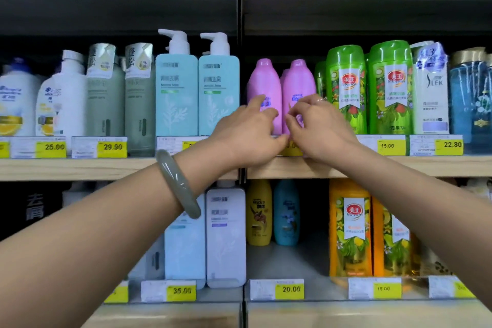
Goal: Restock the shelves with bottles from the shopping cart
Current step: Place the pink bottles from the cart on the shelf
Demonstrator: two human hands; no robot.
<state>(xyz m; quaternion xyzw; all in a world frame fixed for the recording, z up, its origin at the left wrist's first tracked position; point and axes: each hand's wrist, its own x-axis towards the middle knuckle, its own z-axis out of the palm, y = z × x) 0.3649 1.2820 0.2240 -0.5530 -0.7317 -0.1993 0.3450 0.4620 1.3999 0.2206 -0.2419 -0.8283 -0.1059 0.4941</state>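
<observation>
Our left forearm (106, 224) and right forearm (415, 194) run in from the bottom corners and meet at one spot. We take that to mean both hands are wanted for a small squaring-up job, not a lift. Just beneath the grip lies the wooden lip of the shelf (80, 168).

Left of the grip stand the pale blue pump bottles (197, 93), and right of it the green bottles (346, 82). The slot between them is narrow, so the pink stock must sit tight and face out. The left pink bottle (262, 80) and right pink bottle (299, 80) stand upright side by side in that slot, with another pink one behind.

Our left hand (247, 130) lays bent fingers on the front of the left pink bottle, index finger highest. Our right hand (319, 125) curls its fingers against the lower front of the right pink bottle. We cannot tell whether either hand clasps its bottle or merely nudges it.

The bangle (177, 184) sits behind the left wrist. A yellow price tag (291, 148) is half hidden under the grip. The shopping cart is out of view.
</observation>
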